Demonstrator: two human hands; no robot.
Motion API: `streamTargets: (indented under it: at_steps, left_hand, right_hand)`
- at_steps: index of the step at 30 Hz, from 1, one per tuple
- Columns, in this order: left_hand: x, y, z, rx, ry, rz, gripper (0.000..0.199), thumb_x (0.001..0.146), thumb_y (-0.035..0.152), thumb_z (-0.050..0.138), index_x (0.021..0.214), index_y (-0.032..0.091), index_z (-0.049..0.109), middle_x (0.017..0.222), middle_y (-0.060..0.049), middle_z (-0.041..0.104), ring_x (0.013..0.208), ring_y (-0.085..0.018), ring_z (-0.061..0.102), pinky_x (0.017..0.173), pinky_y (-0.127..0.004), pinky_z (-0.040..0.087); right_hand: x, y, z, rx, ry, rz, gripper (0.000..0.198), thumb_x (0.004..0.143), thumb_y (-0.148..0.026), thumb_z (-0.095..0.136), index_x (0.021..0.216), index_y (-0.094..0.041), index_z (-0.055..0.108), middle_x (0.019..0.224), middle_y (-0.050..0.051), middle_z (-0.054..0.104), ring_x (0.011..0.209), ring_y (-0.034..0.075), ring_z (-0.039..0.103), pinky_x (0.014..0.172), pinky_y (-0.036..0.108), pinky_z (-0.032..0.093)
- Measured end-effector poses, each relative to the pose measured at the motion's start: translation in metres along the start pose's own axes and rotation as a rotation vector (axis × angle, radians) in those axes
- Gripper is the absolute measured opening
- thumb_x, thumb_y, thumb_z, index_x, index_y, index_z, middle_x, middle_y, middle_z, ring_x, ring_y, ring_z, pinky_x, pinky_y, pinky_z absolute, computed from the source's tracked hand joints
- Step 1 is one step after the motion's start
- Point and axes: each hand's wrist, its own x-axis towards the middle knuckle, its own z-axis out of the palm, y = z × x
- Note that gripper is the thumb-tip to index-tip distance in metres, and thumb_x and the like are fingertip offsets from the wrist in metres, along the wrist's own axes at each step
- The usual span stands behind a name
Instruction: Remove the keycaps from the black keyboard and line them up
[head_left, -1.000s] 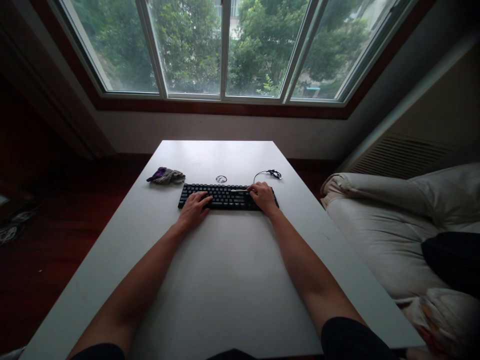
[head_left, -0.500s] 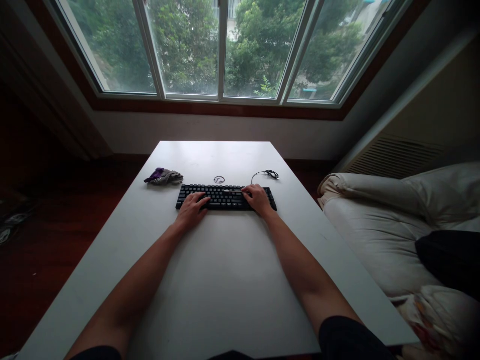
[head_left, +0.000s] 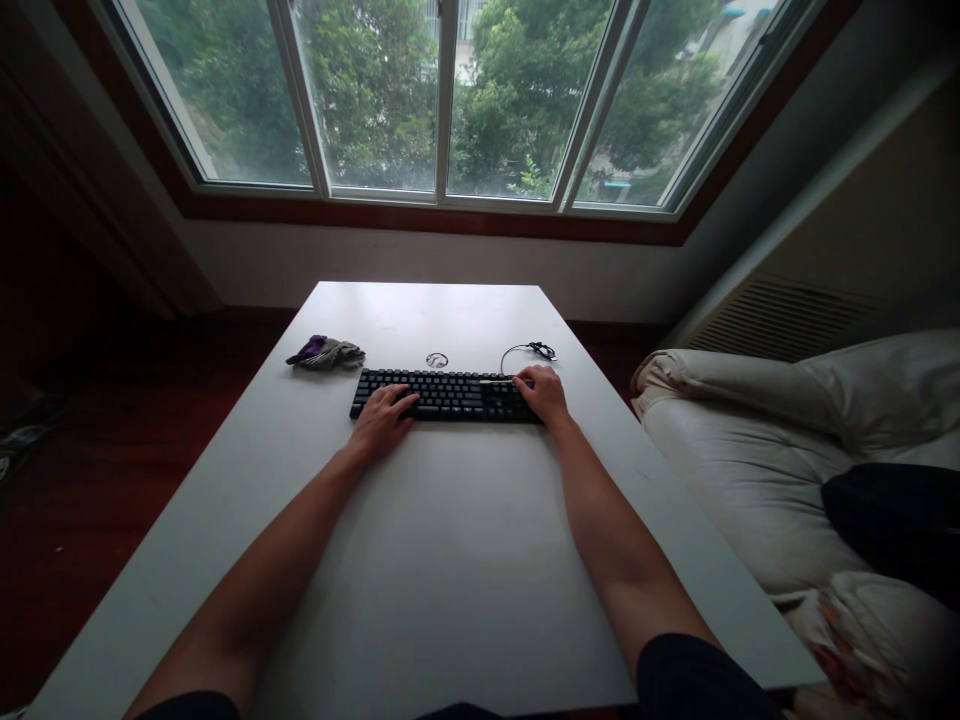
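Note:
A black computer keyboard (head_left: 450, 398) lies crosswise on the white table. My left hand (head_left: 381, 420) rests on its left part, fingers stretched over the keys and the thumb apart. Over the right end, my right hand (head_left: 545, 393) is closed in a pinch on a thin pale stick (head_left: 495, 380). The stick points left, along the upper rows of keys; its exact kind is too small to make out. Behind the keyboard lies a small ring-shaped item (head_left: 437, 360). A thin coiled cable (head_left: 540, 350) sits behind my right hand.
A crumpled grey and purple cloth or glove (head_left: 325, 353) lies left of the keyboard on the white table (head_left: 450, 560). To the right stands a pale padded sofa (head_left: 735, 470) with a dark item on it. A window (head_left: 442, 100) is beyond the table.
My right hand has moved right along the keyboard with the thin pale stick, from the right-centre keys to the right end. My left hand stays in place on the keys.

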Motion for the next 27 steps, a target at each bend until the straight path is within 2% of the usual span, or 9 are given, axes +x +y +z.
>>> streamTargets:
  at_steps: [5, 8, 12, 17, 20, 23, 27]
  left_hand:
    - [0.0, 0.001, 0.0, 0.004, -0.002, 0.005, 0.048, 0.091, 0.028, 0.061, 0.139, 0.031, 0.061, 0.149, -0.008, 0.051, 0.138, -0.031, 0.045, 0.12, -0.054, 0.036]
    - [-0.001, 0.001, 0.0, -0.001, -0.003, 0.008, 0.048, 0.091, 0.028, 0.06, 0.139, 0.03, 0.061, 0.149, -0.008, 0.051, 0.138, -0.031, 0.045, 0.12, -0.053, 0.036]
    - [-0.001, 0.001, 0.0, -0.007, -0.008, 0.006, 0.049, 0.091, 0.028, 0.06, 0.14, 0.03, 0.061, 0.149, -0.007, 0.051, 0.139, -0.031, 0.045, 0.12, -0.054, 0.036]
    - [-0.001, 0.001, 0.001, -0.01, -0.001, 0.005, 0.048, 0.092, 0.029, 0.059, 0.139, 0.03, 0.061, 0.149, -0.008, 0.051, 0.138, -0.031, 0.045, 0.12, -0.054, 0.036]
    - [-0.001, 0.001, 0.002, -0.014, 0.0, 0.0, 0.048, 0.091, 0.028, 0.059, 0.14, 0.031, 0.061, 0.149, -0.007, 0.052, 0.138, -0.031, 0.045, 0.12, -0.054, 0.036]
    - [-0.001, 0.0, 0.003, -0.015, -0.001, 0.003, 0.049, 0.091, 0.029, 0.06, 0.14, 0.032, 0.061, 0.148, -0.007, 0.052, 0.138, -0.032, 0.045, 0.119, -0.055, 0.036]
    - [0.001, 0.0, 0.005, -0.007, -0.003, 0.007, 0.048, 0.091, 0.03, 0.059, 0.139, 0.031, 0.061, 0.149, -0.007, 0.051, 0.138, -0.032, 0.044, 0.121, -0.054, 0.035]
  right_hand:
    - [-0.004, -0.032, 0.014, -0.002, -0.022, -0.059, 0.019, 0.097, -0.036, 0.056, 0.095, -0.023, 0.07, 0.099, 0.009, 0.068, 0.1, 0.028, 0.054, 0.09, 0.039, 0.04]
    - [-0.002, -0.037, 0.017, -0.018, -0.031, -0.062, 0.018, 0.097, -0.036, 0.057, 0.095, -0.024, 0.07, 0.099, 0.009, 0.069, 0.1, 0.028, 0.054, 0.089, 0.039, 0.041]
    - [0.003, -0.014, 0.008, -0.027, -0.081, -0.004, 0.015, 0.094, -0.035, 0.061, 0.091, -0.024, 0.071, 0.095, 0.009, 0.07, 0.097, 0.027, 0.055, 0.084, 0.038, 0.042]
    - [0.003, 0.027, -0.014, 0.001, -0.146, 0.081, 0.016, 0.09, -0.035, 0.064, 0.087, -0.024, 0.073, 0.089, 0.006, 0.072, 0.09, 0.025, 0.059, 0.08, 0.035, 0.044]
    - [0.0, 0.042, -0.026, 0.016, -0.156, 0.128, 0.017, 0.088, -0.036, 0.065, 0.085, -0.023, 0.075, 0.085, 0.006, 0.072, 0.085, 0.024, 0.061, 0.076, 0.034, 0.045]
    - [-0.002, 0.041, -0.028, 0.011, -0.129, 0.133, 0.017, 0.087, -0.037, 0.065, 0.084, -0.023, 0.074, 0.085, 0.006, 0.072, 0.086, 0.024, 0.061, 0.077, 0.034, 0.046]
    - [0.0, 0.025, -0.015, 0.008, -0.103, 0.089, 0.017, 0.089, -0.037, 0.063, 0.087, -0.023, 0.073, 0.09, 0.006, 0.072, 0.091, 0.024, 0.06, 0.082, 0.035, 0.047]
